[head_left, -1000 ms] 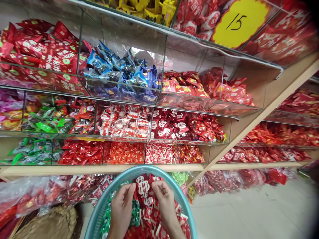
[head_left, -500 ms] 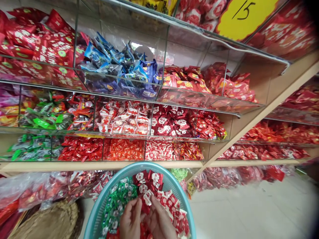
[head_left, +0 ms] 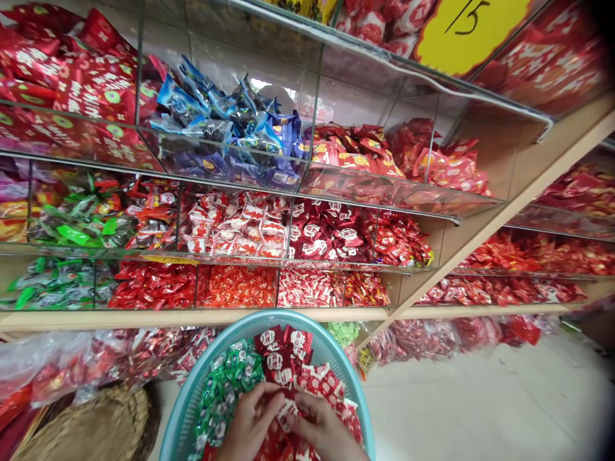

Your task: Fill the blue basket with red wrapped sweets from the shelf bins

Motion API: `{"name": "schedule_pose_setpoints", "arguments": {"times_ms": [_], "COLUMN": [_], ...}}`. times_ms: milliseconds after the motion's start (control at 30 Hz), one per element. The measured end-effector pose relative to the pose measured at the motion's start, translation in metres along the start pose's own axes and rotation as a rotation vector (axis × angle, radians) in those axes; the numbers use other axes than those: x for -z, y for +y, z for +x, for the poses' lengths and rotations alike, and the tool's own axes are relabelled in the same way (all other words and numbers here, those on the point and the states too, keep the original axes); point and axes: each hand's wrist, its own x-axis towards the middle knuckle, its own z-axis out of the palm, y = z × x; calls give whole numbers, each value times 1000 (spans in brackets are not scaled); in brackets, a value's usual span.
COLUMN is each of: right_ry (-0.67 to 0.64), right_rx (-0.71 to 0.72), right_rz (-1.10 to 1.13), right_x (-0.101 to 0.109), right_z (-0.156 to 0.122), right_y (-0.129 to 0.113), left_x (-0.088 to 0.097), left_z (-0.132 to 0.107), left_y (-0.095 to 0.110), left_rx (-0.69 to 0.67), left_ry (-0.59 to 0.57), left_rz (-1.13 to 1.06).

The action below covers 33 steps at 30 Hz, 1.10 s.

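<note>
A teal plastic basket [head_left: 169,419] is below me, filled with wrapped candies sorted by colour. My left hand [head_left: 252,419] and my right hand [head_left: 324,426] are both over it, fingers closed on a dark red wrapped candy [head_left: 287,413] with a white label, held between them. Just beyond my fingers lie several dark red candies [head_left: 275,360] of like look. Green-wrapped candies [head_left: 225,381] fill the left side, and red-and-white ones [head_left: 323,381] the right. The candies under my palms are partly hidden.
Glass-fronted shelves [head_left: 235,259] of wrapped candies rise behind the basket, with a yellow price sign [head_left: 468,35] at top right. Plastic bags of candy [head_left: 120,358] lie beneath the shelves. A woven round container [head_left: 103,426] stands at lower left, and tiled floor [head_left: 456,403] at right.
Both hands have drawn a little lower with the candy, which now sits deeper between the fingers. More of the dark red candies behind it show. The view has shifted slightly.
</note>
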Motion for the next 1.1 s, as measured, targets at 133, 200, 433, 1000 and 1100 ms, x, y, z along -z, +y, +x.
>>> {"name": "schedule_pose_setpoints", "arguments": {"times_ms": [133, 200, 433, 1000, 1100], "right_ry": [31, 133, 279, 437, 354], "right_rx": [-82, -126, -96, -46, -78], "right_rz": [19, 51, 75, -257, -272], "right_x": [5, 9, 21, 86, 72], "right_z": [6, 13, 31, 38, 40], "right_y": [13, 17, 1, 11, 17], "left_x": [8, 9, 10, 49, 53], "left_z": [3, 6, 20, 22, 21], "left_y": [-5, -4, 5, 11, 15], "left_rx": [58, 110, 133, 82, 76], "left_ry": [-64, 11, 150, 259, 263], "left_rz": [-101, -190, -259, -221, -234]}}
